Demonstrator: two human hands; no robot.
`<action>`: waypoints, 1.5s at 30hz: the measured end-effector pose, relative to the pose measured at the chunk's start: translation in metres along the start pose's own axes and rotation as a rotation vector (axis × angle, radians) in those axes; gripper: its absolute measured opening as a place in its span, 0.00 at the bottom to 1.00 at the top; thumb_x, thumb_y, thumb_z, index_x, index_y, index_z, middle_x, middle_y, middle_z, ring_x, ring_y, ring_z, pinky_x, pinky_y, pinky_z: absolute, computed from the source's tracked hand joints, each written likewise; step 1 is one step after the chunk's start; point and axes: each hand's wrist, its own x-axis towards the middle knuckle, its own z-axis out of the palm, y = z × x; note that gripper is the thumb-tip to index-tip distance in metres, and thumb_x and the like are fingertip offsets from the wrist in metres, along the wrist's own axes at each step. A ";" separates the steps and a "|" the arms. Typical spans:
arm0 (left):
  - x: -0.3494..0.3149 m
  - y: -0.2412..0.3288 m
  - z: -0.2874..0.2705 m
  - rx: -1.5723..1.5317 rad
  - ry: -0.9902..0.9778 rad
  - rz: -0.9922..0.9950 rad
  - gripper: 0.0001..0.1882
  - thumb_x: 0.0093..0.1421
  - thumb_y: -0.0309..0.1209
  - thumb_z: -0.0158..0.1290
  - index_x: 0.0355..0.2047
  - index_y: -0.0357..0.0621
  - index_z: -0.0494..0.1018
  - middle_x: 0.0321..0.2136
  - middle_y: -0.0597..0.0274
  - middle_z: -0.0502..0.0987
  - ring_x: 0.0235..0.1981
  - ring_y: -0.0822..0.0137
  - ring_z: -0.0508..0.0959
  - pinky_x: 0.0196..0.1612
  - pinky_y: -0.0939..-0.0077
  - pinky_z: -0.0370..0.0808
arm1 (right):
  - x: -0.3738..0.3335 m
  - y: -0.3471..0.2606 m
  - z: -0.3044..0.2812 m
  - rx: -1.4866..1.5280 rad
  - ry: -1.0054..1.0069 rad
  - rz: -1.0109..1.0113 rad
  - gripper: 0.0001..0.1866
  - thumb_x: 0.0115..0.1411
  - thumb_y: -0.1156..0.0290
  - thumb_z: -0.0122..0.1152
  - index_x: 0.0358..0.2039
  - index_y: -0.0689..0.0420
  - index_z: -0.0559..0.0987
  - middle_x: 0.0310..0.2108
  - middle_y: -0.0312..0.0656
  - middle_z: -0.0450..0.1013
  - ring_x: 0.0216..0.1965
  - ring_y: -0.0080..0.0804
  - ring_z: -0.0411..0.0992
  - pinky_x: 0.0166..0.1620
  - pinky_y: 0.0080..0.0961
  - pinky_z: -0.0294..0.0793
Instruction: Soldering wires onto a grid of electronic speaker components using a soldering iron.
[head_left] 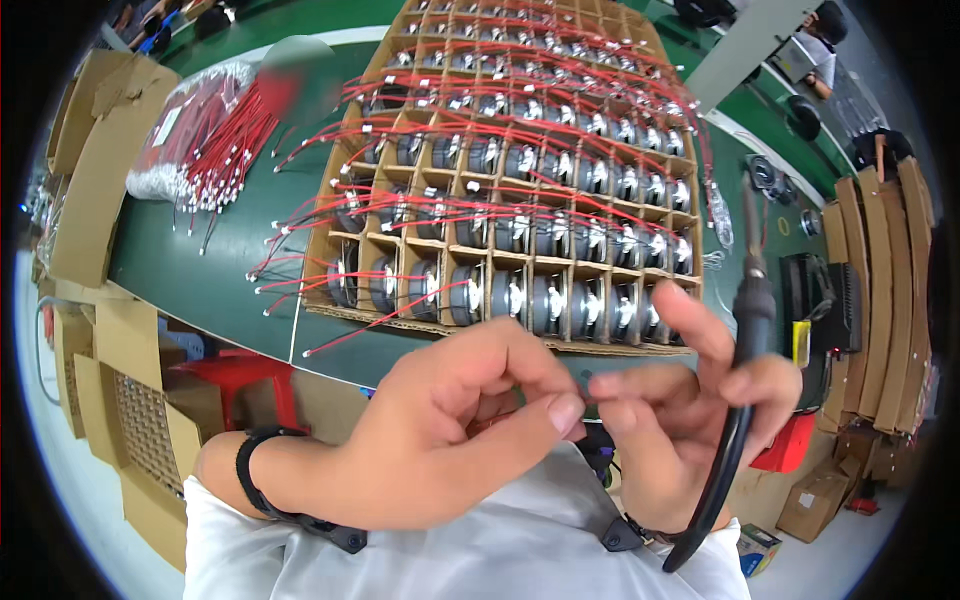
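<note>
My left hand [440, 425] is in front of my body with its fingers curled and the thumb pressed toward the index finger. Anything pinched there is too small or hidden to name. Close beside it, my right hand [665, 425] brings thumb and index fingertip together. A soldering iron [755, 305] rests between that hand's outer fingers, metal tip up and black cable hanging down. Beyond both hands stands a divided cardboard box [430, 325], its cells holding round dark speaker-like parts [465, 295]. Thin red wires [400, 312] with white ends trail from them over the left side.
On the green table [150, 250], a plastic bag [165, 160] and a bundle of red wires [235, 150] lie left. A black boxy device [835, 310] stands right. Cardboard boxes [105, 190] and a red stool [250, 375] are at the left; a person [825, 50] is far right.
</note>
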 end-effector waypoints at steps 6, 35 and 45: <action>-0.014 -0.003 -0.013 0.038 0.102 0.039 0.03 0.70 0.21 0.52 0.43 0.37 0.70 0.38 0.64 0.76 0.40 0.81 0.76 0.40 0.85 0.72 | -0.013 0.007 -0.002 -0.089 -0.063 0.044 0.33 0.55 0.90 0.66 0.49 0.49 0.56 0.63 0.69 0.61 0.42 0.40 0.83 0.44 0.26 0.86; 0.040 0.018 -0.053 1.187 0.144 0.390 0.08 0.46 0.16 0.62 0.27 0.40 0.79 0.27 0.59 0.71 0.23 0.65 0.71 0.24 0.72 0.66 | 0.007 0.034 -0.017 -0.160 0.381 -0.186 0.16 0.70 0.57 0.57 0.40 0.56 0.65 0.26 0.37 0.63 0.18 0.20 0.59 0.24 0.21 0.62; 0.046 0.013 -0.053 1.258 0.199 0.371 0.10 0.37 0.18 0.62 0.20 0.45 0.75 0.23 0.65 0.68 0.18 0.67 0.69 0.18 0.72 0.62 | 0.010 0.037 0.004 -0.147 0.341 -0.163 0.14 0.63 0.66 0.55 0.29 0.51 0.59 0.18 0.35 0.54 0.17 0.25 0.47 0.25 0.28 0.50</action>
